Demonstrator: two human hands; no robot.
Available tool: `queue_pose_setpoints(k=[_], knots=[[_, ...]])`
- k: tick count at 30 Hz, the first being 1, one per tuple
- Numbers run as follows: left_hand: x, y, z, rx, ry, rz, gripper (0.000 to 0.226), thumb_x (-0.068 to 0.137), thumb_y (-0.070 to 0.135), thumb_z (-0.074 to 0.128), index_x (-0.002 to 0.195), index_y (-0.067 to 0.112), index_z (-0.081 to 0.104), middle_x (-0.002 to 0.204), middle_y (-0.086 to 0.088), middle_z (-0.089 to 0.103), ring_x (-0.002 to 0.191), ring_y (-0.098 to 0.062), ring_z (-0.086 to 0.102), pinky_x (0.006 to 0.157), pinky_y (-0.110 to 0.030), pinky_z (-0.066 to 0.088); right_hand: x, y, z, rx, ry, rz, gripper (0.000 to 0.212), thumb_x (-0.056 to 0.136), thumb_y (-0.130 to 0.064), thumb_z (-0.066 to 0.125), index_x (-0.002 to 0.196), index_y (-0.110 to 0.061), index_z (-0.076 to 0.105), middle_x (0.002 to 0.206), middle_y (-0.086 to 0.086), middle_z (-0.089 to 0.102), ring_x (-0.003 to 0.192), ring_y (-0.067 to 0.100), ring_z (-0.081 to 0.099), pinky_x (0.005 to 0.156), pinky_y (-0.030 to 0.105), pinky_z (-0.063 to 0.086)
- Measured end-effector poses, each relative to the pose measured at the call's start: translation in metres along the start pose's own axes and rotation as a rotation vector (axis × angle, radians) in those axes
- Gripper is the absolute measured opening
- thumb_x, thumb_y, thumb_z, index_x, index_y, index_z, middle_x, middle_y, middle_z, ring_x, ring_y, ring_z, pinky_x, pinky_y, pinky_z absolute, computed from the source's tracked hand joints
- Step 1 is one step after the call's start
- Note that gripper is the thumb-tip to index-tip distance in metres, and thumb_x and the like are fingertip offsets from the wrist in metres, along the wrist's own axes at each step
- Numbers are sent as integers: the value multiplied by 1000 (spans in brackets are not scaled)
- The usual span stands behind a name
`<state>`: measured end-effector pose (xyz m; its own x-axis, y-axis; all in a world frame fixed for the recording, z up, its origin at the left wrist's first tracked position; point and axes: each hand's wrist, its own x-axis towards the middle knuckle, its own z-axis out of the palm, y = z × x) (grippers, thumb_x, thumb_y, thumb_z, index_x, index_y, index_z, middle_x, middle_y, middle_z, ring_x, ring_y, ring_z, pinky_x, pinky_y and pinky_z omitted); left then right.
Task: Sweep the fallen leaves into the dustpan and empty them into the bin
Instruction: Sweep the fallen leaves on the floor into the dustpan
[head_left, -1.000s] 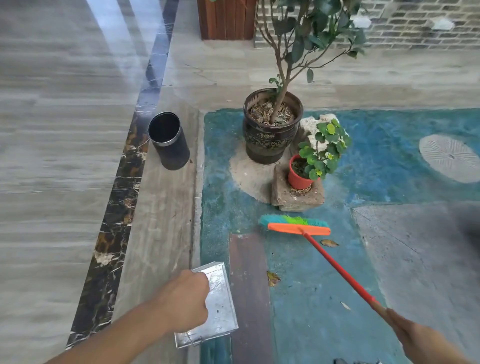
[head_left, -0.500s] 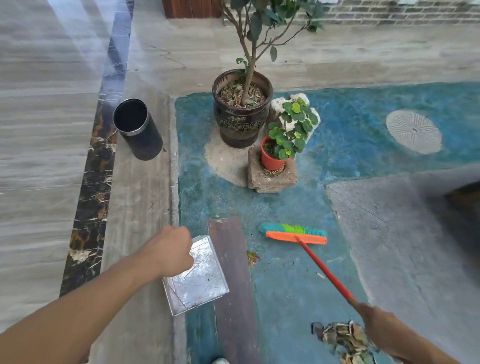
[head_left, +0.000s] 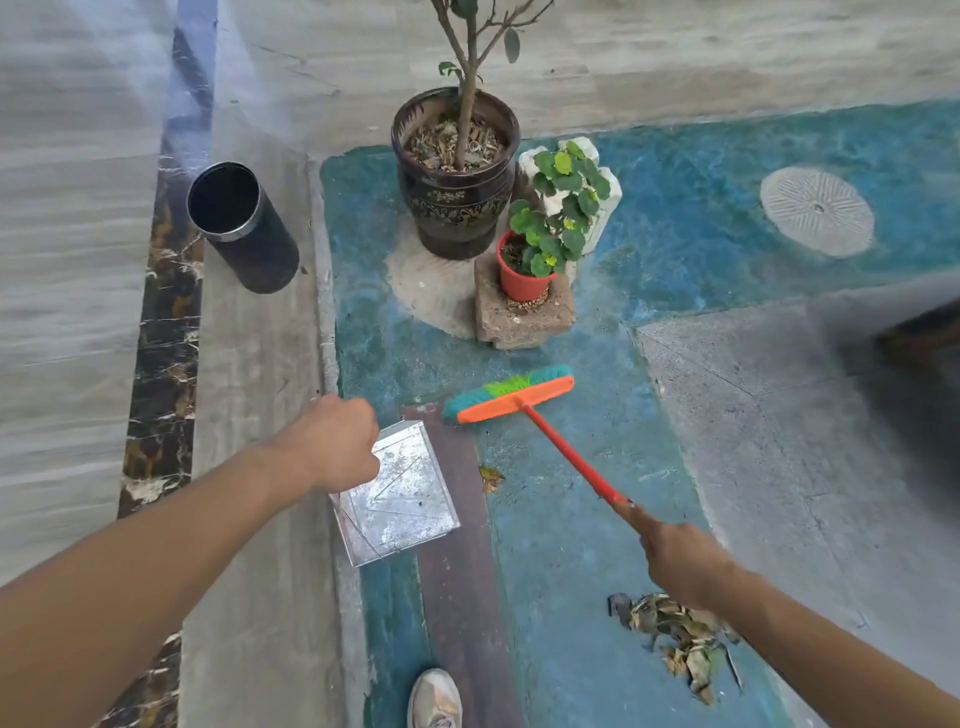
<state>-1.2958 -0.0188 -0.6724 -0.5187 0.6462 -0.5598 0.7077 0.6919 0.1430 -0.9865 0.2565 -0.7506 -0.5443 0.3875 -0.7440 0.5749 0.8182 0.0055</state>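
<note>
My left hand (head_left: 332, 441) grips the top of a metal dustpan (head_left: 402, 499), held just above the floor at the curb's edge. My right hand (head_left: 675, 561) holds the red handle of an orange broom (head_left: 511, 397) with green and teal bristles; its head rests on the blue floor ahead of the dustpan. One dry leaf (head_left: 489, 477) lies between dustpan and broom handle. A pile of dry leaves (head_left: 675, 639) sits under my right forearm. The black cylindrical bin (head_left: 241, 226) stands open on the grey tiles at the left.
A large dark plant pot (head_left: 457, 192) with a small tree stands ahead, with a red pot (head_left: 522, 278) on a stone block beside it. A round drain cover (head_left: 815, 210) lies far right. My shoe (head_left: 434, 699) shows at the bottom.
The view has tilted down and closer. The broom head has swung left toward the dustpan and tilted. The leaf pile has come more into view under my right arm.
</note>
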Motion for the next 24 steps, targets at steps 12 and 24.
queue_pose_setpoints(k=[12, 24], knots=[[-4, 47, -16, 211, -91, 34, 27, 67, 8, 54, 50, 11, 34, 52, -5, 37, 56, -26, 39, 57, -29, 39, -64, 117, 65, -151, -123, 124, 81, 90, -9, 37, 149, -51, 0, 67, -8, 35, 59, 15, 44, 62, 31, 43], [15, 120, -12, 260, -20, 16, 30, 73, 12, 57, 55, 12, 34, 52, -3, 30, 55, -21, 34, 47, -19, 26, -212, 287, 133, 289, -21, 412, 64, 94, -33, 25, 117, -87, -2, 115, -7, 68, 86, 15, 67, 74, 26, 55]])
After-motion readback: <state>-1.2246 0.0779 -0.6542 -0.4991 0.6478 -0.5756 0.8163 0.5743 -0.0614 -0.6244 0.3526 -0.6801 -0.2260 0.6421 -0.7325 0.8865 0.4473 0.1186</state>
